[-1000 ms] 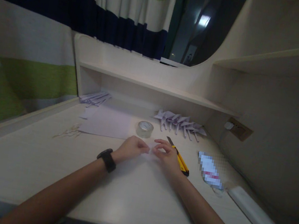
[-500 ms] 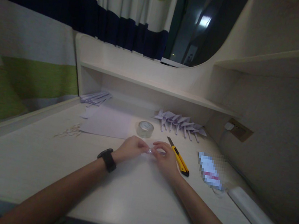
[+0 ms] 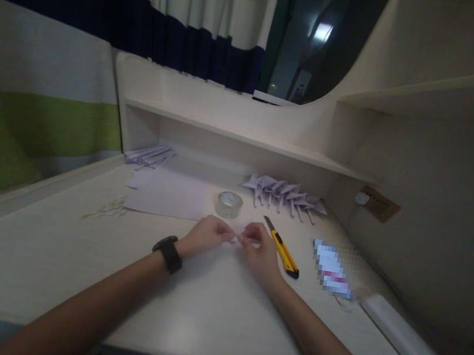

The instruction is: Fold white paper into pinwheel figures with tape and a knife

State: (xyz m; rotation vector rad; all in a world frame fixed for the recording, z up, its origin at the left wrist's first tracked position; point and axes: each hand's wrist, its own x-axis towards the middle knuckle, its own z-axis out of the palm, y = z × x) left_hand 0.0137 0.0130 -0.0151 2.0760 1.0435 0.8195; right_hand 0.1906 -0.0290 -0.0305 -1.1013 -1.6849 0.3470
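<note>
My left hand (image 3: 207, 236), with a dark watch (image 3: 169, 252) on the wrist, is closed in a pinch on a small piece of white paper (image 3: 233, 240). Opposite it, my right hand (image 3: 262, 253) pinches the same piece, its thumb and fingertips almost touching the left ones. Most of the paper is hidden by the fingers. Just beyond the hands stands a roll of clear tape (image 3: 228, 205). A yellow utility knife (image 3: 283, 249) lies beside my right hand, its blade pointing away from me.
Several folded paper pinwheels (image 3: 283, 195) lie at the back right. White sheets (image 3: 167, 194), rolled paper sticks (image 3: 149, 155) and thin strings (image 3: 108, 207) are on the left. To the right are a phone (image 3: 332, 269), a long white lamp-like bar (image 3: 408, 345) and a wall socket (image 3: 379, 204).
My right fingers have shifted slightly at the paper and curl more closely. The shiny glint between the fingertips no longer shows. The view has shifted very slightly.
</note>
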